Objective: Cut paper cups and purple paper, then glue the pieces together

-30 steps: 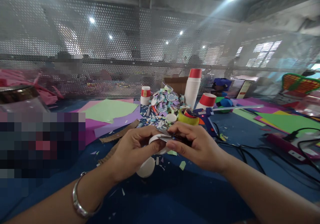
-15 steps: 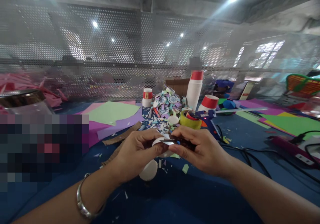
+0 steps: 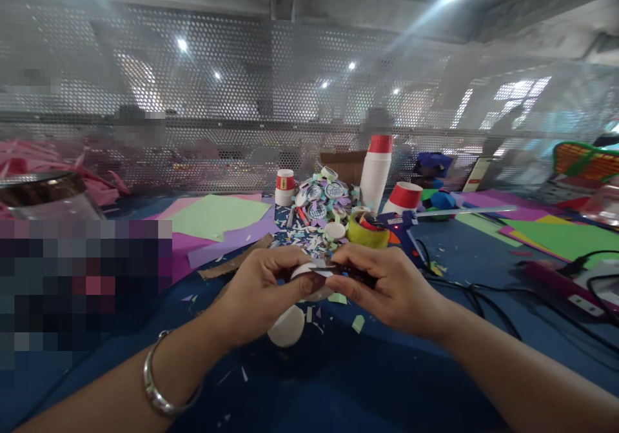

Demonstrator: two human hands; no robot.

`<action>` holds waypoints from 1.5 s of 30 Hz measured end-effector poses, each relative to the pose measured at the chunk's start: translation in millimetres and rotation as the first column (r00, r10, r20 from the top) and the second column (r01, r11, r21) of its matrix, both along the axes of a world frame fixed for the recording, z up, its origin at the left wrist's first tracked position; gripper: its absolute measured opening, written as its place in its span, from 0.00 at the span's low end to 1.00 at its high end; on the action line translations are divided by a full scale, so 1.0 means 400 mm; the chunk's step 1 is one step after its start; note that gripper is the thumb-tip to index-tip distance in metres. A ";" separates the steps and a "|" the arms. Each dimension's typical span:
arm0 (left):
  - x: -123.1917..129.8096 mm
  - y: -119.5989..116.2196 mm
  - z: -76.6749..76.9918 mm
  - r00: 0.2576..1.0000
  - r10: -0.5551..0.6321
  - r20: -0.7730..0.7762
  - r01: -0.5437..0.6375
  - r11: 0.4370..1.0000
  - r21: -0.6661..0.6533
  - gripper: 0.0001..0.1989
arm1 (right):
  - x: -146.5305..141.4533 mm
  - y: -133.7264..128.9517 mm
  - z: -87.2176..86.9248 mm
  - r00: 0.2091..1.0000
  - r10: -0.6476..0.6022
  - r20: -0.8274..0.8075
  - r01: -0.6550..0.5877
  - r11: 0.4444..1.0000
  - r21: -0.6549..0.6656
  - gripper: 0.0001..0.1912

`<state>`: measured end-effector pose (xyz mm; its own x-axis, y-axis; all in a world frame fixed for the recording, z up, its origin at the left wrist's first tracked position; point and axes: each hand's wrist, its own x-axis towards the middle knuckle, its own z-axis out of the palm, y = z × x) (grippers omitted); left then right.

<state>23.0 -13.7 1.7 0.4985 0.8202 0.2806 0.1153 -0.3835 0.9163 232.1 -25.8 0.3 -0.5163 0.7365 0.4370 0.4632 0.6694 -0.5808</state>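
Near the middle of the view, my left hand [image 3: 264, 294] pinches a small white round paper piece [image 3: 304, 270] between thumb and fingers. Close on its right, my right hand [image 3: 387, 288] is closed on a dark-handled cutting tool [image 3: 355, 273], whose thin blade lies against the white piece. My fingers hide much of both. A white disc [image 3: 287, 326] lies on the blue table just below my left hand. Behind my hands is a pile of decorated paper rounds [image 3: 322, 197] among scattered paper scraps.
Stacked cups [image 3: 376, 175], a yellow tape roll [image 3: 366, 230] and a blue glue gun [image 3: 406, 233] stand beyond my right hand. Black cables [image 3: 478, 297] run to a power strip [image 3: 565, 291]. Coloured sheets [image 3: 217, 217] and a jar [image 3: 48, 194] are at left.
Both hands have stayed together with only a slight shift. The white piece and the blade have tilted a little.
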 end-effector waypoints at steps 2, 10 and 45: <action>0.000 0.001 -0.001 1.000 -0.015 0.018 0.016 0.999 -0.036 0.08 | 0.000 0.002 -0.002 1.000 -0.008 0.003 0.008 1.000 -0.006 0.15; -0.001 0.013 -0.011 0.991 -0.083 0.107 0.095 0.989 -0.116 0.08 | -0.002 0.015 -0.011 1.000 -0.001 -0.017 0.001 1.000 0.021 0.12; 0.013 0.031 -0.032 0.986 -0.015 0.165 0.060 0.961 -0.268 0.09 | -0.025 0.031 -0.026 0.986 -0.104 -0.131 0.086 0.987 -0.139 0.17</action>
<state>28.2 -1.4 -11.1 0.4972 0.8581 0.1284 -0.0511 -0.1188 0.9916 222.3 -13.4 -10.1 -0.3831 0.8355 0.3939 0.4306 0.5388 -0.7240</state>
